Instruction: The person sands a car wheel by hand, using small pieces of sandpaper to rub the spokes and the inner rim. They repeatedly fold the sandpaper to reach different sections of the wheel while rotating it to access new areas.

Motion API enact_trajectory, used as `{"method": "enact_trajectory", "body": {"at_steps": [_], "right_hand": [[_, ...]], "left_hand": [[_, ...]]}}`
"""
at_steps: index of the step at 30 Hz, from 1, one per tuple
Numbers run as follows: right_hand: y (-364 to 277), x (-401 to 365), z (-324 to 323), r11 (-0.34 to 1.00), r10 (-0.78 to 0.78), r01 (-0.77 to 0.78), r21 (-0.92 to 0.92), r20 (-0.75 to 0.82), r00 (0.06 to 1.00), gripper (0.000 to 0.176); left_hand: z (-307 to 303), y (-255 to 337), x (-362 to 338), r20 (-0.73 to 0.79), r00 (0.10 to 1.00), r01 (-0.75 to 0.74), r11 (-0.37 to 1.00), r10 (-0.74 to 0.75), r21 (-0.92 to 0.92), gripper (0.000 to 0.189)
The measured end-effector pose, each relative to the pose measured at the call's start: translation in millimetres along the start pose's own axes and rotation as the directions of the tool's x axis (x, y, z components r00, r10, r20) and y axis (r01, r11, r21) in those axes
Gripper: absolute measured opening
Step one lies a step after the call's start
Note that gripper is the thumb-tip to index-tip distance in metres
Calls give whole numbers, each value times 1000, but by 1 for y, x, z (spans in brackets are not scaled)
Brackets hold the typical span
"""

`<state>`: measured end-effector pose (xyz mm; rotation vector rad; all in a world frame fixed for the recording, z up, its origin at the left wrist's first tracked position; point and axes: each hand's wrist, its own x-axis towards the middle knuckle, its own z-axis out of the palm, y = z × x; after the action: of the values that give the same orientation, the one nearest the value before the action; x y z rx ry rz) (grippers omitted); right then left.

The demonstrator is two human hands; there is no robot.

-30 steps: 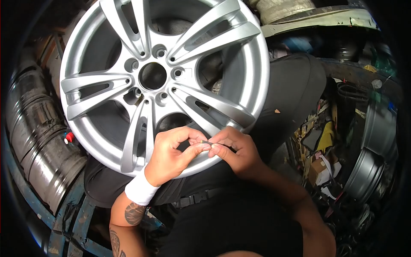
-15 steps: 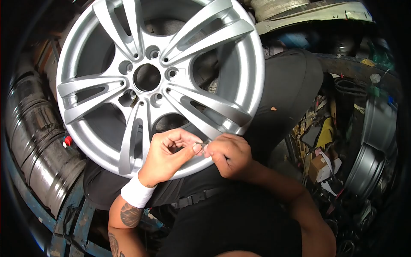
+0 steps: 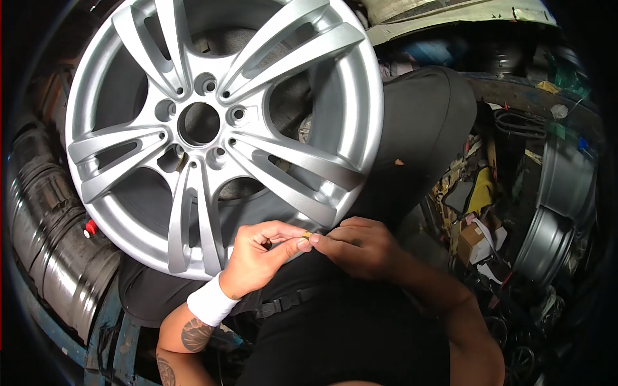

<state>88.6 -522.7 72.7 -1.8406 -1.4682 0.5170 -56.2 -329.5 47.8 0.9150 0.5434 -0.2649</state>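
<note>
left hand point(image 3: 257, 257) pinching small brass piece point(image 3: 306, 236) at fingertips | right hand point(image 3: 360, 248) gripping the same piece from the other side | piece sitting just below silver wheel point(image 3: 283, 174) lower rim | wheel leaning on lap

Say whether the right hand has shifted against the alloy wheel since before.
Yes. The right hand has drawn slightly down-right, off the rim of the alloy wheel.

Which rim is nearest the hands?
The bright silver spoked wheel on the lap: left hand and right hand pinch a small piece at its edge. Scuffed rim left, dark rim right sit apart.
</note>
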Motion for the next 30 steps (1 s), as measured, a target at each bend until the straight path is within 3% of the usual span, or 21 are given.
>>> {"method": "enact_trajectory", "body": {"at_steps": [3, 6, 9, 13, 19, 22, 27, 30], "right_hand": [[-1, -3, 8, 988, 106, -107, 110, 17, 994, 30], [-4, 5, -9, 879, 311, -330, 345, 109, 944, 26], [1, 15, -29, 860, 483, -487, 150, 67, 873, 23], [6, 16, -29, 872, 486, -474, -125, 100, 868, 17], [-1, 28, -23, 854, 512, -486, -185, 136, 848, 7], [0, 34, -23, 821, 570, -540, -187, 212, 793, 8], [0, 41, -23, 811, 584, -547, -209, 220, 781, 10], [0, 36, -22, 813, 580, -545, -206, 197, 791, 11]], "left_hand": [[-7, -9, 1, -8, 1000, -21, 1000, 21, -13, 15], [-3, -2, 1, -5, 1000, 5, 996, -5, 90, 15], [5, 4, 7, -4, 994, -109, 969, 112, 221, 15], [-1, 6, 8, 79, 993, -120, 857, 93, 501, 15], [-6, 12, 7, 100, 984, -176, 795, 145, 581, 13], [-7, 21, 4, 91, 987, -158, 795, 129, 586, 13], [-10, 23, 2, 86, 986, -164, 784, 141, 598, 15], [-12, 16, 3, 78, 970, -227, 756, 228, 614, 18]]}}
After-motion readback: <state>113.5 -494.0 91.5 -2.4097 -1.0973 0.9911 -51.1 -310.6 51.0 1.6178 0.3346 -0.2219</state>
